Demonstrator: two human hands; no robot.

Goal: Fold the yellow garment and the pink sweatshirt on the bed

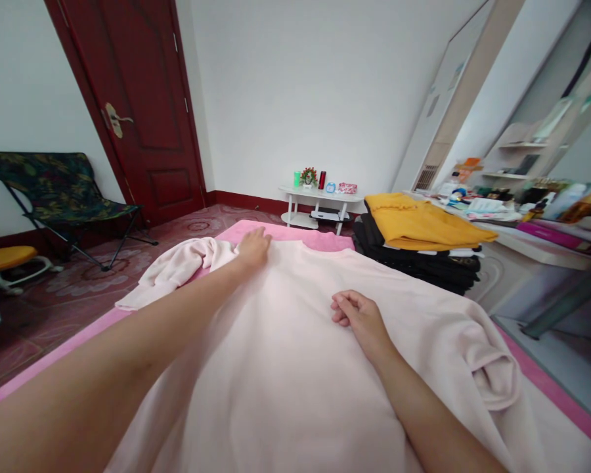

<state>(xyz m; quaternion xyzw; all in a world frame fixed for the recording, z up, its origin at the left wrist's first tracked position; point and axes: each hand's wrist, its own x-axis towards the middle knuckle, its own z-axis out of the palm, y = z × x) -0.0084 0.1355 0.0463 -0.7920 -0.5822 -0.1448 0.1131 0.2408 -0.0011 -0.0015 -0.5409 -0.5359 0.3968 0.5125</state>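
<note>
A pale pink sweatshirt (295, 368) lies spread out, its neckline at the far end and one sleeve out to each side. My left hand (254, 248) rests on it near the far left shoulder, fingers extended over the cloth. Over the middle of the chest is my right hand (362, 318), its fingers curled in with the thumb against them and no cloth visibly gripped. The left sleeve (177, 266) is bunched up, and the right sleeve's cuff (495, 378) is folded over. Beneath the garment is a pink cover (241, 228).
To the right rises a stack of dark folded clothes (418, 266) topped by a yellow garment (418, 220). A cluttered dressing table (556, 246) stands beyond it. Further back are a small white table (320, 194), a red door (138, 98) and a camouflage folding chair (64, 190).
</note>
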